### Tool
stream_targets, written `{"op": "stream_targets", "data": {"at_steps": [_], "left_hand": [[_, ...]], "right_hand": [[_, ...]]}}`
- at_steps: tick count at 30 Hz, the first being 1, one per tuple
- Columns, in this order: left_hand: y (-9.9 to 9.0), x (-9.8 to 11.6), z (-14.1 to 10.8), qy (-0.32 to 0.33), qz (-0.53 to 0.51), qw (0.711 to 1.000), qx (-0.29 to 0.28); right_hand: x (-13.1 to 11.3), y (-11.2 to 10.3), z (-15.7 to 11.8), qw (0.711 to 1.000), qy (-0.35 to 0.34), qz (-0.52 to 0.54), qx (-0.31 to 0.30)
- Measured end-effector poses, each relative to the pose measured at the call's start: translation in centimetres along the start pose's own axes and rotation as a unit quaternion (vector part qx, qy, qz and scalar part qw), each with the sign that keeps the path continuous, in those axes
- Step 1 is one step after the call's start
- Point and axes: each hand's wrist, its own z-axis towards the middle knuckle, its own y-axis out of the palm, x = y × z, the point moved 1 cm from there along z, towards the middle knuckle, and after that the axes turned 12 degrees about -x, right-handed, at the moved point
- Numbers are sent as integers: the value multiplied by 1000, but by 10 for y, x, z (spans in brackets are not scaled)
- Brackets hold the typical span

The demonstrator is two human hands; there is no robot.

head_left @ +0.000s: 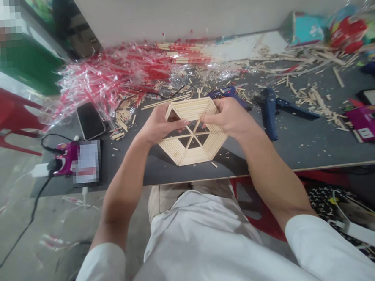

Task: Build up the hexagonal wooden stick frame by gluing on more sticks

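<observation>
Both hands hold a six-sided frame of pale wooden sticks (195,157), tilted up over the near part of the table. Thin spokes cross at its middle, and rows of sticks fill most of its sides; the upper left section shows a gap. My left hand (161,124) grips the left rim, its thumb lying across the gap. On the upper right side my right hand (229,116) is closed, with thumb and finger on the stick rows. Behind the right hand lies a blue glue gun (232,93). Another dark blue tool (270,114) lies farther right.
Red-and-clear plastic wrappers (116,72) heap up at the back left. Cut stick pieces (321,102) litter the grey table (189,174). At the left are a phone (91,120), a second device (87,163) and a purple power strip (64,158). A red stool (8,113) stands beyond.
</observation>
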Motion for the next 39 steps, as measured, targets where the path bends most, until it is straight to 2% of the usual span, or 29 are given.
{"op": "stream_targets", "data": {"at_steps": [12, 19, 23, 30, 39], "left_hand": [[-3, 2, 0, -5, 24, 1000, -7], [-8, 6, -4, -61, -2, 997, -54], [-8, 6, -5, -75, -2, 996, -37], [-1, 12, -6, -105, 49, 993, 30], [7, 19, -7, -94, 69, 992, 41]], "right_hand": [[6, 0, 2, 999, -12, 42, -6], [11, -2, 3, 999, -22, 49, -6], [11, -2, 2, 999, -19, 37, 2], [9, -1, -1, 999, -28, 35, 7], [5, 1, -5, 999, -32, 23, 2]]}}
